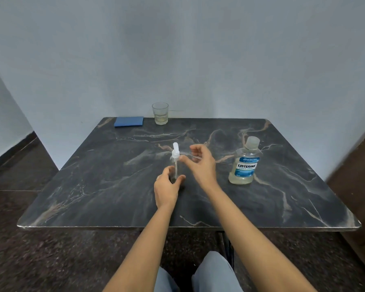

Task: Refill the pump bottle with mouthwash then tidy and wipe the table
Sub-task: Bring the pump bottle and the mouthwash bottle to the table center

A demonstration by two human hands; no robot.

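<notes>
- Left hand point(165, 189): fingers wrapped around the base of the slim clear plastic pump bottle point(175, 167), which stands upright near the middle of the dark marbled tabletop point(93, 186).
- Right hand point(200, 163): fingers spread and holding nothing, just beside the white pump head point(175, 150).
- Clear mouthwash bottle with blue label point(244, 163): capped, toward the right edge.
- Folded blue cloth point(129, 121), clear drinking glass point(160, 113): far edge.
- Risk: the narrow bottle looks likely to tip if the pump is twisted against a loose hold.

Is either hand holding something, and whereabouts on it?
The left hand grips the pump bottle around its base. The right hand is open beside the pump head, holding nothing.
</notes>
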